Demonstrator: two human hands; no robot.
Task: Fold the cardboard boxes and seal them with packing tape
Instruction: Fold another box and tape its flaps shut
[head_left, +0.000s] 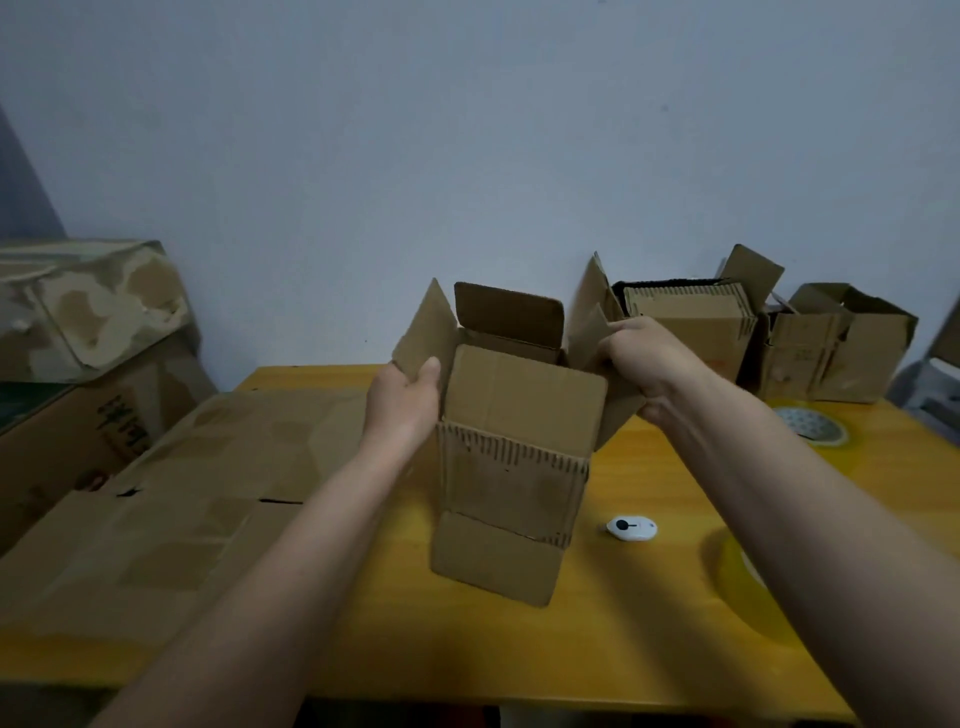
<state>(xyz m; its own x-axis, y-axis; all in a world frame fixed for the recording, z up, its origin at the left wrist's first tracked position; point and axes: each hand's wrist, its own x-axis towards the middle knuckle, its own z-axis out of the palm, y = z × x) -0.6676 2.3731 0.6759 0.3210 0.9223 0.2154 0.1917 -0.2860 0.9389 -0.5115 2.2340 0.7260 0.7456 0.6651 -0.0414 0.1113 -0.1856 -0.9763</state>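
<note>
So the biggest thing here is the yellow wooden table (649, 623), with a large flattened sheet of brown cardboard (171, 509) lying over its left part and hanging off the left edge. Left of that there's a stack of big, worn brown cartons (88, 332) against the wall.

Right in the middle of the table stands the box being worked on, a small upright brown cardboard box (511, 467) with its top open and all four flaps sticking up. The near flap stands pretty much straight up, and the far one leans back.

The left hand (402, 397) grips the left flap, thumb on the inner face, the other fingers hidden behind the cardboard. The right hand (641, 358) has its fingers curled tight round the edge of the right flap, knuckles facing up. Both flaps are splayed outward.

Behind the right hand sit two more open brown cardboard boxes against the wall, one (691, 322) just behind the hand and another (836, 348) further right.

On the right side of the table: a roll of clear packing tape (810, 426) lying flat near the far boxes, another yellowish tape roll (737, 577) partly hidden under the right forearm, and a little white oval gadget with a black dot (631, 528) just right of the box's base, not touching it.
</note>
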